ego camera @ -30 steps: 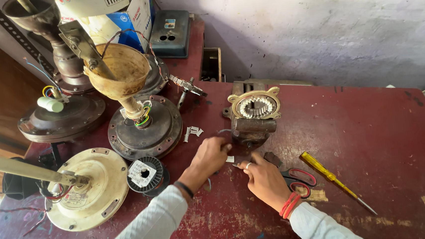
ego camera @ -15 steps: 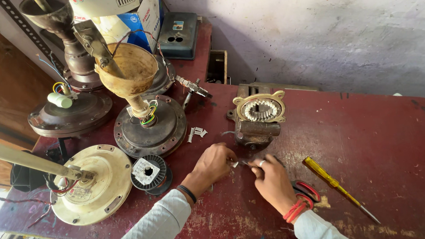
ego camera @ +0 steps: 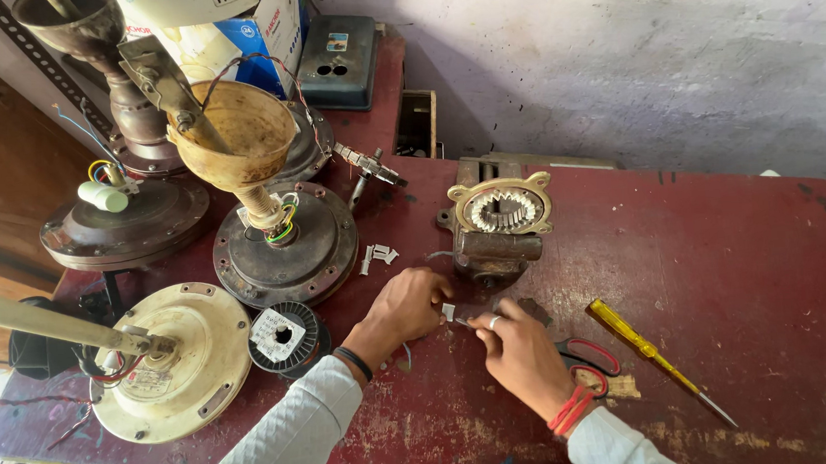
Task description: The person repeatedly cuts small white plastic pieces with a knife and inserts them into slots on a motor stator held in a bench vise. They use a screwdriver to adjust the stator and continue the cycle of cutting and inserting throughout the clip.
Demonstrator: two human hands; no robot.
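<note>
My left hand (ego camera: 407,305) and my right hand (ego camera: 516,348) meet over the dark red table (ego camera: 726,268), pinching a small pale strip (ego camera: 449,312) between their fingertips. Just beyond the fingers stands a small motor stator (ego camera: 501,218) with a gold-coloured frame and toothed core, clamped in a rusty metal block. A few loose pale strips (ego camera: 376,257) lie to the left of it. Under my right hand are red-handled scissors (ego camera: 586,354).
A yellow-handled screwdriver (ego camera: 654,358) lies at the right. At the left are several ceiling fan motors (ego camera: 283,246), a cream one (ego camera: 176,375) near the edge, and a wire spool (ego camera: 282,336). A cardboard box (ego camera: 259,34) and a dark box (ego camera: 343,58) stand behind.
The view has shifted slightly. Both hands have stayed together in front of the stator, working the small strip between the fingertips.
</note>
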